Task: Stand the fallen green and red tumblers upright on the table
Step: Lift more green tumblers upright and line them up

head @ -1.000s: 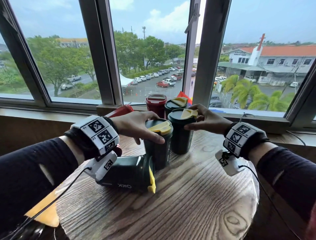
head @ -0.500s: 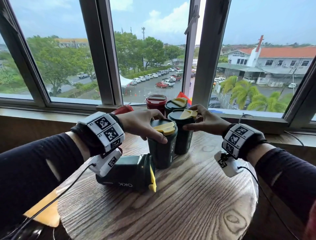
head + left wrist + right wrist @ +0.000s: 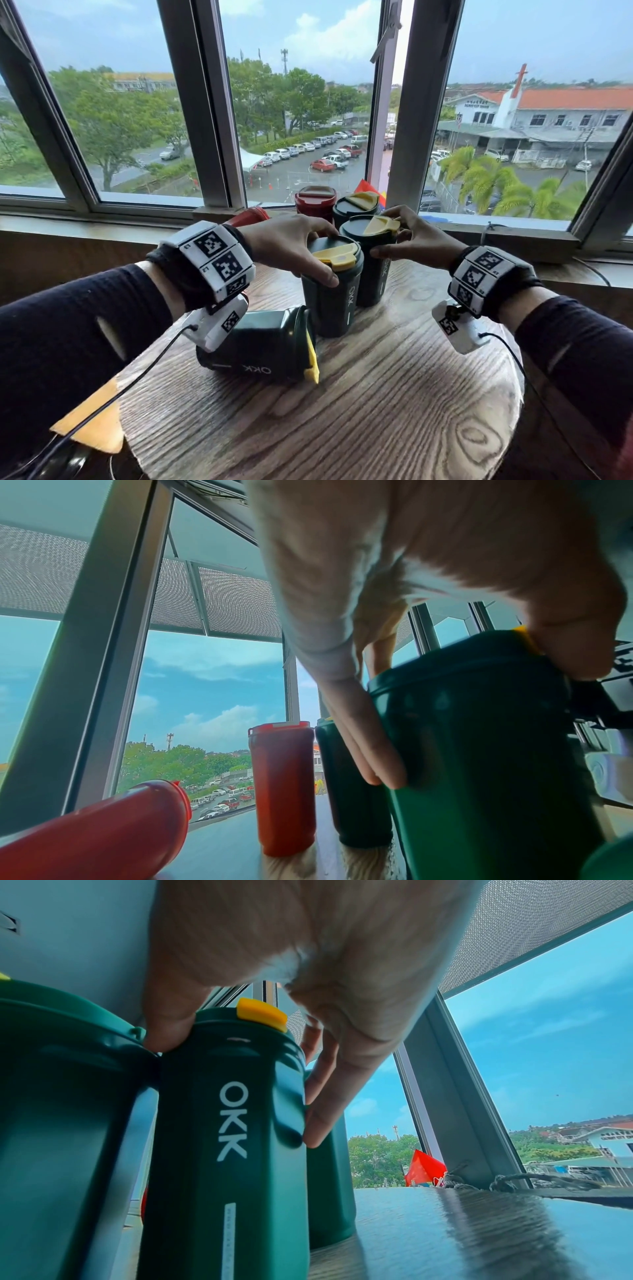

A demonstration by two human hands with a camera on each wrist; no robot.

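Both hands hold upright dark green tumblers with yellow lid flaps by their tops. My left hand (image 3: 325, 257) grips the nearer green tumbler (image 3: 330, 301); in the left wrist view its fingers (image 3: 363, 737) lie down the side and the thumb is at the rim. My right hand (image 3: 383, 233) grips the second green tumbler (image 3: 371, 274), thumb and fingers (image 3: 322, 1112) on opposite sides of the lid. A fallen green tumbler (image 3: 263, 349) lies on its side under my left wrist. A fallen red tumbler (image 3: 248, 216) lies behind that wrist, partly hidden.
An upright red tumbler (image 3: 315, 202) and a third upright green tumbler (image 3: 356, 205) stand at the back by the window sill (image 3: 102, 226). The round wooden table (image 3: 376, 411) has bare wood toward me and to the right. Cables trail from both wrists.
My left hand and its green tumbler have shifted slightly right, closer to the tumbler in my right hand. The right hand has hardly moved.
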